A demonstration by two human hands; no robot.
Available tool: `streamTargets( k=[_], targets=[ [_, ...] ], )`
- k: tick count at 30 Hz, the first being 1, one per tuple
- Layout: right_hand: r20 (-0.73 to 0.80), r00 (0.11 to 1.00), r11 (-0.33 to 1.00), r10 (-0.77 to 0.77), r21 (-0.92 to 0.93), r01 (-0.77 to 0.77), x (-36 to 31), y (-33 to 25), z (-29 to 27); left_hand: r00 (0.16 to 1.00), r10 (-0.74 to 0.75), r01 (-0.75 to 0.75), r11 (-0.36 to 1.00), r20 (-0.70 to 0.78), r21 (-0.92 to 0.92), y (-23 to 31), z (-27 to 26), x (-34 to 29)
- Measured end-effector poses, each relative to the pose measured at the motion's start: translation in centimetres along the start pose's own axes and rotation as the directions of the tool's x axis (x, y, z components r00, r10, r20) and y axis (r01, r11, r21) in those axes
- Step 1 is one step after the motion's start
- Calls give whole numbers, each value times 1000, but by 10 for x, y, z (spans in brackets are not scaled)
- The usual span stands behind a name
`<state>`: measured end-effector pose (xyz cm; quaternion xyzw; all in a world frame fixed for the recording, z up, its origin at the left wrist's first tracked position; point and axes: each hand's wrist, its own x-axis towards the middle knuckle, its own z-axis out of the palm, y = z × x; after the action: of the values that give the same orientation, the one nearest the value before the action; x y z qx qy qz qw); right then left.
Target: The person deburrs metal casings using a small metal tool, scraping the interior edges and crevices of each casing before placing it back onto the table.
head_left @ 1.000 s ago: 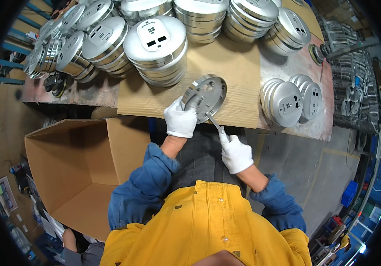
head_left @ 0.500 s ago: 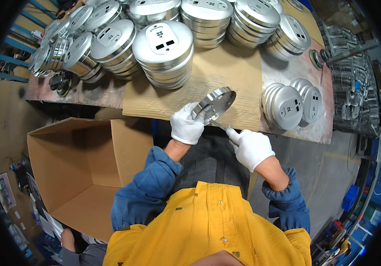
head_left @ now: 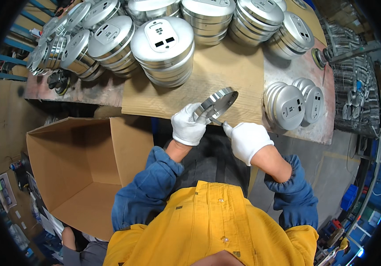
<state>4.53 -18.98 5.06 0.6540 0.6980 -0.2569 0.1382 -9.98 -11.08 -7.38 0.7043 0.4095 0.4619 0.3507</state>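
Observation:
My left hand (head_left: 188,126), in a white glove, is closed on the near-left rim of a shiny round metal cover (head_left: 217,103). The cover is tilted, so its hollow inside partly shows. My right hand (head_left: 249,141), gloved too, grips a thin grey hand tool (head_left: 217,122) whose tip meets the cover's lower rim near my left fingers. The tool's handle is hidden in my fist, and I cannot tell its exact kind. Beyond my hands stands a stack of silver round covers (head_left: 163,53) with slotted tops.
More cover stacks (head_left: 208,20) line the back of the cardboard-topped table (head_left: 155,100). Leaning covers (head_left: 289,107) sit at its right end. An open cardboard box (head_left: 73,159) is at my left. A dark power tool (head_left: 58,82) lies at the left edge. Another person's arm (head_left: 69,241) shows lower left.
My right hand has shifted slightly left and up, bringing the tool closer to the cover. My left hand and the cover have moved only a little.

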Motion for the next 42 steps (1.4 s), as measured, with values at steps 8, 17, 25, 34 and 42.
streamTargets(
  k=[8,17,25,34,42],
  targets=[
    [-259,962,996,86,56,-73,-10,-13,63,924,-375,338,892,-72,-300,14,3,4],
    [-783,543,886,303,441,141,9,7,139,854,-517,493,839,-56,-230,2,1,5],
    [-120,579,-136,806,915,380,42,-2,89,847,-505,525,746,165,-410,15,11,1],
    [-512,495,372,702,856,359,59,45,80,858,-402,332,909,320,251,13,-3,45],
    [-555,766,883,325,467,-36,-20,35,53,960,-262,270,959,96,-84,-1,4,24]
  ],
)
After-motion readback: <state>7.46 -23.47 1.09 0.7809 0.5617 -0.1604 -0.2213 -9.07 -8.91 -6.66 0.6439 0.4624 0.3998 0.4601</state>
